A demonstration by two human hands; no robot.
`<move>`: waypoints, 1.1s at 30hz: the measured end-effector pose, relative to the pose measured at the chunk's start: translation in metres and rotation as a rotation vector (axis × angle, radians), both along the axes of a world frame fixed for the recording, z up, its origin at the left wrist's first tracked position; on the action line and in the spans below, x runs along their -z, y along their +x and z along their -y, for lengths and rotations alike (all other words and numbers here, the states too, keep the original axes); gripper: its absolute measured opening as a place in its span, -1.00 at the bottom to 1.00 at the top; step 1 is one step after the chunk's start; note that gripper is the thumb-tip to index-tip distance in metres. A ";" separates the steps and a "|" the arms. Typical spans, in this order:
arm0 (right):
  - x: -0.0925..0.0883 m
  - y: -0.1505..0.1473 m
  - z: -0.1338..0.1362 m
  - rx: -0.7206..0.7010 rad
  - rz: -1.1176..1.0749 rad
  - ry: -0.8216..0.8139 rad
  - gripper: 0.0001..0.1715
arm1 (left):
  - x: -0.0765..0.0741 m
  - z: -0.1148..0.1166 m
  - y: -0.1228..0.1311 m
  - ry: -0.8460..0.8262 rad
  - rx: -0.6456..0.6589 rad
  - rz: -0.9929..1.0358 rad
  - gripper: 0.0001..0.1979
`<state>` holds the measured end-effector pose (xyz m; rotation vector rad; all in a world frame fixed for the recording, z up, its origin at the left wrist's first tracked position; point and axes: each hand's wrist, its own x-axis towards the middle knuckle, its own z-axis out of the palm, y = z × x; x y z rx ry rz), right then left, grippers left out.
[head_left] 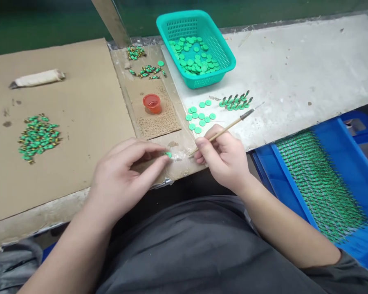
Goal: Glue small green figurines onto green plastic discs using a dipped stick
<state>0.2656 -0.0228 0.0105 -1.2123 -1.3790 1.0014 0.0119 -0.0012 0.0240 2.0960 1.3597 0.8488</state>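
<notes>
My left hand (125, 171) pinches a small green disc (169, 155) between thumb and fingertips, just above the near edge of the bench. In my right hand (222, 157) a thin paintbrush (225, 130) is gripped, its dark ferrule and bristles pointing up and right, its handle end down toward the left hand. Loose green discs (201, 116) lie on the bench beyond the right hand. Beside them stand several small green-based figures (236, 101) in rows. A small red cup (152, 103) of liquid sits on a speckled cardboard piece (158, 126).
A teal basket (198, 83) with many green discs stands behind. Piles of small green-and-gold pieces (39, 136) lie on cardboard (88, 106) at left, near a wrapped tool (38, 78). Below the bench at right, a blue tray (297, 192) holds many rows of figures.
</notes>
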 end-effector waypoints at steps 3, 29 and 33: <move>0.003 0.004 0.007 0.004 -0.017 -0.028 -0.43 | -0.007 -0.002 0.003 -0.012 -0.039 0.062 -0.85; 0.010 0.027 0.018 -0.047 0.083 0.204 -0.66 | -0.074 -0.020 0.039 -0.253 0.030 0.146 -0.60; 0.012 0.048 0.023 0.036 0.101 0.166 -0.65 | -0.047 -0.038 0.070 -0.065 0.044 0.099 -0.69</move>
